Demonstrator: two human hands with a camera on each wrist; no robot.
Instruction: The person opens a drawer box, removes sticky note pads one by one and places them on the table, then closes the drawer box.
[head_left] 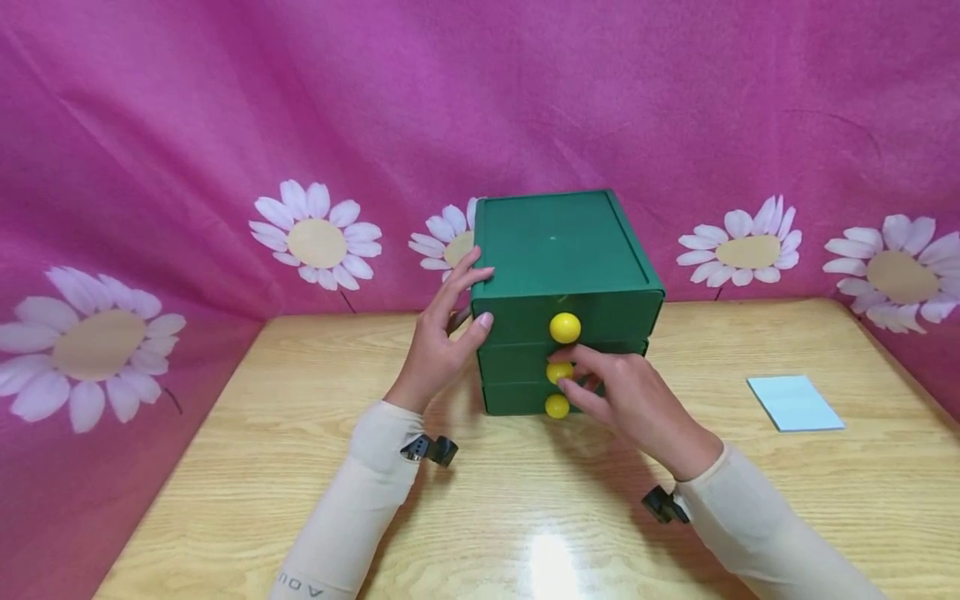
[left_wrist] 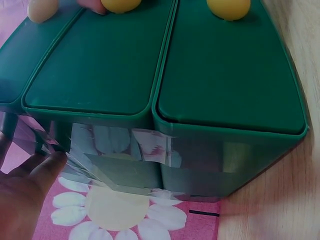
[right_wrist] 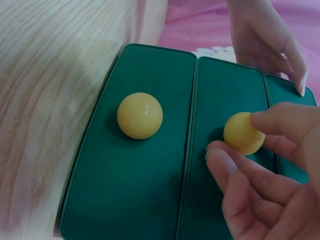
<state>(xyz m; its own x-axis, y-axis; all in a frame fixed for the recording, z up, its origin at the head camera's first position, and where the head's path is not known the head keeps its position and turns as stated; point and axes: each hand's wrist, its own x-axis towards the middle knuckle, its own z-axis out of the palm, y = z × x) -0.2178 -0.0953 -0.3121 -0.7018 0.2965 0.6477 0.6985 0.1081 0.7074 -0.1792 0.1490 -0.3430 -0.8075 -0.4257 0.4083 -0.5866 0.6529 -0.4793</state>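
Observation:
A green three-drawer cabinet [head_left: 555,246] stands on the table with a round yellow knob on each drawer front. All three fronts look flush in the right wrist view. My right hand [head_left: 637,396] is at the middle drawer, its thumb and fingers pinching the middle yellow knob [right_wrist: 243,134]. The bottom yellow knob [right_wrist: 140,116] and the top yellow knob [head_left: 565,327] are untouched. Against the cabinet's upper left side rests my left hand [head_left: 442,333], fingers spread along the side and top edge, thumb at the front edge.
A light blue square pad [head_left: 797,403] lies on the wooden table [head_left: 285,450], to the right of the cabinet. Behind the table hangs a pink cloth [head_left: 525,100] with large white flowers.

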